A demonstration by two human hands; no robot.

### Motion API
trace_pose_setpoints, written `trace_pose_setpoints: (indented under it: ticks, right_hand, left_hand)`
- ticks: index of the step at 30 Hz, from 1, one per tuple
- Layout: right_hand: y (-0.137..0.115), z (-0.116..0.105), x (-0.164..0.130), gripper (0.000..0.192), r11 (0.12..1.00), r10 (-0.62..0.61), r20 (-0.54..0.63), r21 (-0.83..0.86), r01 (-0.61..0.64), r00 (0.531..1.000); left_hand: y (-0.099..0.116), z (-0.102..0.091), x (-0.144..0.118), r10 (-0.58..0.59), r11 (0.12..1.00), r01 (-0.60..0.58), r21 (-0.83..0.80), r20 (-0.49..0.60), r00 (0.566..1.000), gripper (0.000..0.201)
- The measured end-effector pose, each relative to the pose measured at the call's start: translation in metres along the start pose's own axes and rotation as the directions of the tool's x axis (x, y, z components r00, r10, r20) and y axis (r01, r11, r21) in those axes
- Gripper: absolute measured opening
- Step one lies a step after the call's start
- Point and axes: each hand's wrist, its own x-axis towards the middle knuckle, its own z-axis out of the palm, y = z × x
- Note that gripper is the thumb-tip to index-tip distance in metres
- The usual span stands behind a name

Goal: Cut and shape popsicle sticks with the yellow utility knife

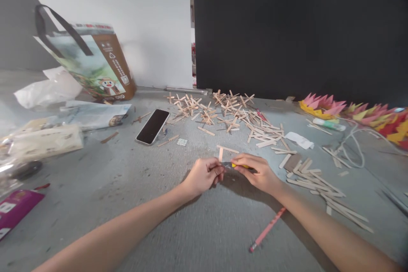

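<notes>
My left hand [206, 175] is closed, its fingertips pinching a wooden craft stick [221, 154] that points away from me. Just beyond, a second craft stick [230, 150] lies crosswise near the first one's far end; whether the two touch I cannot tell. My right hand [259, 173] grips a yellow utility knife [239, 165]. Its grey blade [227, 164] points left and meets the stick at my left fingertips. A pink pencil [267, 230] lies on the grey table, partly under my right forearm.
Craft sticks joined into crosses [231, 106] are heaped at the back, with loose sticks [318, 185] on the right. A phone [153, 126] lies left of centre. A paper bag [95, 63] and plastic packets [41, 142] occupy the left; colourful folded paper [325, 106] and a white cable [353, 148] the right.
</notes>
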Motion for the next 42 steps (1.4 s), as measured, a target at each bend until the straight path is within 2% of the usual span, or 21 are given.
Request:
trace_pose_setpoints:
  ticks: [6, 11, 17, 20, 25, 32, 42]
  right_hand:
    - [0.000, -0.003, -0.001, 0.019, 0.999, 0.000, -0.031, -0.039, -0.001, 1.000]
    - [-0.002, -0.003, 0.000, 0.019, 1.000, -0.001, -0.015, -0.029, 0.001, 1.000]
    - [-0.002, -0.003, 0.000, 0.021, 1.000, -0.005, -0.011, -0.027, 0.005, 1.000]
    - [-0.002, -0.003, -0.001, 0.021, 1.000, -0.004, -0.008, -0.028, 0.004, 1.000]
    - [0.000, -0.002, 0.000, 0.018, 1.000, 0.009, -0.005, -0.015, -0.009, 1.000]
    - [-0.001, -0.001, 0.002, 0.016, 1.000, 0.013, -0.012, 0.027, -0.012, 1.000]
    - [-0.003, -0.003, 0.003, 0.018, 1.000, -0.002, -0.012, 0.031, 0.002, 1.000]
  left_hand:
    - [0.008, -0.002, 0.001, 0.009, 0.997, -0.009, -0.072, -0.001, 1.000, 0.042]
    - [0.011, -0.006, 0.001, -0.034, 0.998, 0.035, -0.052, 0.005, 0.999, 0.046]
    - [0.009, -0.007, 0.002, -0.078, 0.996, 0.081, -0.035, 0.064, 0.995, 0.037]
    - [0.010, -0.006, 0.001, -0.068, 0.997, 0.069, -0.017, 0.064, 0.996, 0.030]
    - [0.011, -0.006, 0.002, -0.067, 0.997, 0.065, 0.030, 0.070, 0.995, 0.030]
    - [0.011, -0.005, 0.002, -0.081, 0.996, 0.080, 0.040, 0.037, 0.996, 0.025]
    - [0.007, -0.001, 0.002, -0.074, 0.997, 0.074, 0.026, 0.015, 0.997, 0.031]
